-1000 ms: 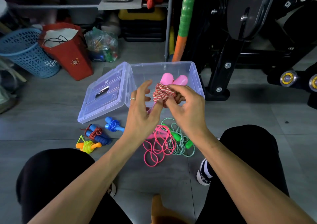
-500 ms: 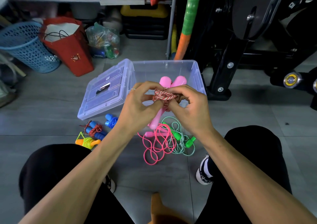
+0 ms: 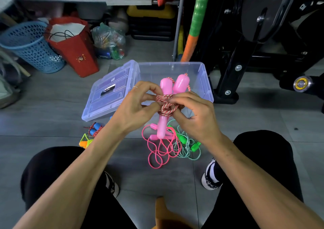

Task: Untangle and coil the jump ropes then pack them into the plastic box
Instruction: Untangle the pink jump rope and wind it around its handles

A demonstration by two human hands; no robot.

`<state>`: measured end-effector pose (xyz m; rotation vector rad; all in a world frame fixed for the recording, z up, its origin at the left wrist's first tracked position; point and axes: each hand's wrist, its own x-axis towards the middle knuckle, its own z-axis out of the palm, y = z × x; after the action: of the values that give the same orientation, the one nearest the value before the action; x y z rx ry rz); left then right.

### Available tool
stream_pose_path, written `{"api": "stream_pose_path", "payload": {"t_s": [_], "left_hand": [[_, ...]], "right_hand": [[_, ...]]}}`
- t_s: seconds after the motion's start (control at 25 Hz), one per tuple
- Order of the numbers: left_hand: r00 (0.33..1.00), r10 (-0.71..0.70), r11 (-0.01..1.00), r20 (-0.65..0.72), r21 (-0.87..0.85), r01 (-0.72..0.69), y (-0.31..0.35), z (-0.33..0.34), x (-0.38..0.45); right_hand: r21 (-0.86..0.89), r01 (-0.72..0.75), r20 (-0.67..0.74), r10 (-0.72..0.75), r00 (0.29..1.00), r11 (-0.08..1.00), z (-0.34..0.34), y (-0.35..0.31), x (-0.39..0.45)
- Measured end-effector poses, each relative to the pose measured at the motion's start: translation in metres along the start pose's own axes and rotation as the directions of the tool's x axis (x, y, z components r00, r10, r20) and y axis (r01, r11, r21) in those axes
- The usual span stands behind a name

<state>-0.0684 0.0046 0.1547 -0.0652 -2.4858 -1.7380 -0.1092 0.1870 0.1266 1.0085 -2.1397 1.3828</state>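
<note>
Head view: pink-handled rope (image 3: 166, 106) upright, handles lengthwise.

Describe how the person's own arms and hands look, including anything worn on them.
Both forearms are bare, with no sleeves, watch or bracelet in view. The left hand wears one thin silver ring on a finger. The right hand shows no ring or glove. Fingernails look short and unpainted. No markings or tattoos are visible on either arm.

Lid (image 3: 108, 95) left of box (image 3: 201, 74), loose ropes (image 3: 168, 144) before it
</note>
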Motion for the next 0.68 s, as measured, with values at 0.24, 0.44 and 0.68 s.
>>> {"api": "stream_pose_path", "payload": {"t_s": [0.24,0.44,0.68], "left_hand": [[0.982,0.186,0.963,-0.016,0.201,-0.179,-0.007,0.009,0.002],[0.998,0.065,0.951,0.024,0.3,-0.069,-0.007,0.011,0.003],[0.98,0.073,0.861,0.188,0.485,-0.157,-0.022,0.008,0.0]], "right_hand": [[-0.035,-0.03,0.021,0.03,0.999,0.999,0.001,0.004,-0.002],[0.008,-0.085,0.051,0.085,0.995,0.996,0.002,0.004,-0.003],[0.417,-0.569,0.168,0.555,0.814,0.709,-0.002,0.001,0.007]]}}
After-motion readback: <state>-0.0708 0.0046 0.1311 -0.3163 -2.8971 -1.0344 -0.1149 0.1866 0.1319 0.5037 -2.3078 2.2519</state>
